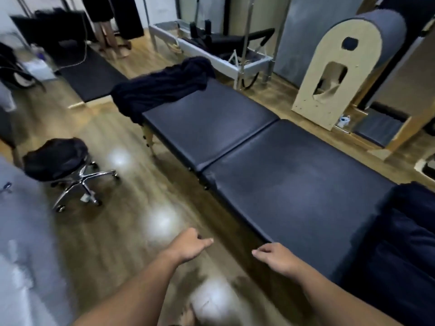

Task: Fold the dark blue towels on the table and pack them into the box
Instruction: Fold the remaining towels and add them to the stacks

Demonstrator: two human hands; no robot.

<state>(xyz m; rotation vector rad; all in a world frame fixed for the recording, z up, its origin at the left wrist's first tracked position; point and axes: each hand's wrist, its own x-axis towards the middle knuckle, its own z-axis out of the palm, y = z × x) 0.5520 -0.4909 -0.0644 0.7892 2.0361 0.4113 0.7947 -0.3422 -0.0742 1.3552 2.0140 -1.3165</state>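
A heap of dark blue towels [162, 87] lies crumpled on the far end of the padded black table [270, 165], partly hanging over its edge. At the near right end stands a dark blue fabric box [404, 236] with dark cloth inside. My left hand [191, 244] hovers over the floor beside the table, fingers loosely curled and holding nothing. My right hand [274, 257] hangs at the table's near edge, fingers relaxed, holding nothing. Both hands are far from the towel heap.
A rolling stool [61, 161] with a chrome base stands on the wooden floor to the left. Behind the table are a metal-framed exercise machine [219, 48] and a wooden arch barrel [341, 67]. A person's legs [108, 36] show at the back left.
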